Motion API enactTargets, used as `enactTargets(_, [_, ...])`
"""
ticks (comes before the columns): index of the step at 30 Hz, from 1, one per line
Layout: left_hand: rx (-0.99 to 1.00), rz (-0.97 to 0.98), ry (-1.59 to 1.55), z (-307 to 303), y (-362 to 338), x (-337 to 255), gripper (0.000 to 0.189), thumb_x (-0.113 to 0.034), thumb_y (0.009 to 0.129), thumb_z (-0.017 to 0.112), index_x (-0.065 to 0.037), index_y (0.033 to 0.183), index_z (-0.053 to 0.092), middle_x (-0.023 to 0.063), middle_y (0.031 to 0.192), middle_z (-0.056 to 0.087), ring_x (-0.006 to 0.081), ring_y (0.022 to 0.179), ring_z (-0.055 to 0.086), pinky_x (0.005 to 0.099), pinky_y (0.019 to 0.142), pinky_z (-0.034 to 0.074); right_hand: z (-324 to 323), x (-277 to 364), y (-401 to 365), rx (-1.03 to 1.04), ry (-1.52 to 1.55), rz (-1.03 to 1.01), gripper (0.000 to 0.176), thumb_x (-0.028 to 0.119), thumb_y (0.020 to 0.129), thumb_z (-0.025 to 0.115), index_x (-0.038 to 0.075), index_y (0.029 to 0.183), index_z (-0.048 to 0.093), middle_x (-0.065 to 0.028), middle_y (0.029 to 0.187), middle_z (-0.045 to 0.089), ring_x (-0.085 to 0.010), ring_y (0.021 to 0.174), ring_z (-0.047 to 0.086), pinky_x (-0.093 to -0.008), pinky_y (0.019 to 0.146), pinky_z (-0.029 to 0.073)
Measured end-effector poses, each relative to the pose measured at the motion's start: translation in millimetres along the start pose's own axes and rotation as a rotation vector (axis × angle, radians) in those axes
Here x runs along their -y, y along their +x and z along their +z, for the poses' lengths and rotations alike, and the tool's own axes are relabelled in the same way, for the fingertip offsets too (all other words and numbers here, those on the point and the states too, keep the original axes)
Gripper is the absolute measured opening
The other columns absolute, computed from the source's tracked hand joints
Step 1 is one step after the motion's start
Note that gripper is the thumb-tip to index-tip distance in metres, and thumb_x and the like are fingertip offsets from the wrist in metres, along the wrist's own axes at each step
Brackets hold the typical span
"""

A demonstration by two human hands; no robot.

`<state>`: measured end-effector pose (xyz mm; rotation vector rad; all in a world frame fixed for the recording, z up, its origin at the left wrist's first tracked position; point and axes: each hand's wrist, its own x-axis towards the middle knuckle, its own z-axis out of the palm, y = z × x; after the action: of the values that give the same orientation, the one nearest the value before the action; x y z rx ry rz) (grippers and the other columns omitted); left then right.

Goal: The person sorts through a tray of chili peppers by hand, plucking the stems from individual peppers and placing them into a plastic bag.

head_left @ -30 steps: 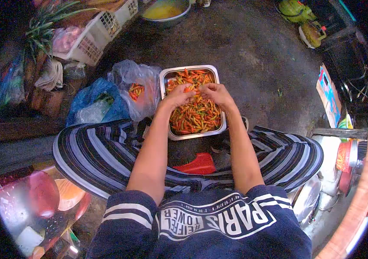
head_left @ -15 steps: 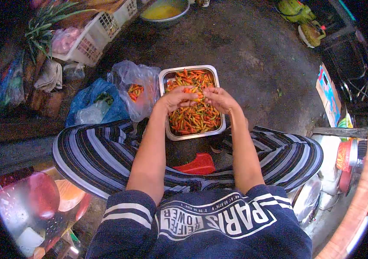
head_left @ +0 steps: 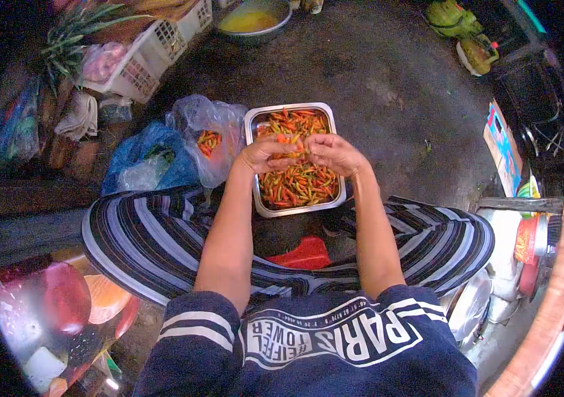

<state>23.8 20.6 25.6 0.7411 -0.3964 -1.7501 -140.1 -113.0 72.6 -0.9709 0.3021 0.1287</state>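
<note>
A rectangular metal tray [head_left: 251, 126] full of small red, orange and green chili peppers [head_left: 302, 186] stands on the floor in front of my crossed legs. Over its middle, my left hand [head_left: 267, 155] is closed around a few chili peppers [head_left: 288, 139], their orange tips showing at the fingers. My right hand [head_left: 336, 155] meets it from the other side, thumb and fingers pinched together close to those peppers. What sits in that pinch is too small to make out.
Left of the tray lie a clear plastic bag [head_left: 210, 119] with chili peppers inside and a blue plastic bag [head_left: 139, 155]. A basin [head_left: 270, 32] of yellowish liquid and a white crate [head_left: 143, 66] stand farther back. Green gas cylinders [head_left: 452, 18] are at the far right.
My right hand has turned slightly and its fingers have curled in more. Both hands stay over the tray, and the left still holds chili peppers.
</note>
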Motion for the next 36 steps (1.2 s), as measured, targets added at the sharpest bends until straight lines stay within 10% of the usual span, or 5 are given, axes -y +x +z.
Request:
enactTargets(18, [-0.389,0.249,0.345,-3,30,6,0.039,-0.009,0.081,0.060,-0.003,0.114,0.040,0.0009,0.076,0.054,0.0058,0.052,0.043,0.0172,0.042,0.033,-15,-14,24,-0.574,-0.550,0.007,0.014,0.015,0.079,0.063,0.002,0.081,0.061,-0.0014,0.074,0.060,-0.0079,0.064,0.054,-0.0207,0.060,0.044])
enactTargets(27, [-0.265,0.306,0.029,0,7,-7,0.026,-0.005,0.081,0.058,-0.006,0.103,0.046,0.0007,0.077,0.055,0.0059,0.050,0.044,0.0187,0.044,0.036,-32,-48,38,-0.422,0.409,-0.073,0.016,0.017,0.081,0.060,0.004,0.088,0.057,-0.0011,0.077,0.057,-0.0095,0.065,0.053,-0.0208,0.058,0.043])
enactTargets(32, [-0.854,0.087,0.609,-43,-58,-64,0.016,-0.010,0.078,0.057,-0.005,0.094,0.056,0.0070,0.080,0.062,0.0166,0.065,0.057,0.0294,0.054,0.046,-23,-28,23,-0.654,-0.234,0.043,0.014,0.008,0.081,0.058,-0.002,0.091,0.056,-0.0035,0.085,0.058,-0.0106,0.075,0.054,-0.0238,0.066,0.046])
enactTargets(34, [-1.077,0.100,0.961,-157,-75,-68,0.016,-0.011,0.075,0.057,-0.001,0.087,0.059,0.0116,0.084,0.064,0.0207,0.072,0.060,0.0334,0.061,0.048,-35,-37,24,-0.653,-0.325,0.081,0.015,0.007,0.080,0.058,-0.002,0.092,0.057,-0.0048,0.085,0.059,-0.0116,0.076,0.056,-0.0243,0.066,0.046])
enactTargets(36, [-1.211,-0.122,1.083,-112,-84,-90,0.020,-0.012,0.074,0.058,0.002,0.088,0.058,0.0132,0.084,0.063,0.0211,0.075,0.060,0.0335,0.064,0.049,-60,-56,32,-0.644,-0.419,0.119,0.016,0.006,0.080,0.058,-0.003,0.093,0.057,-0.0062,0.084,0.060,-0.0126,0.077,0.058,-0.0248,0.066,0.047])
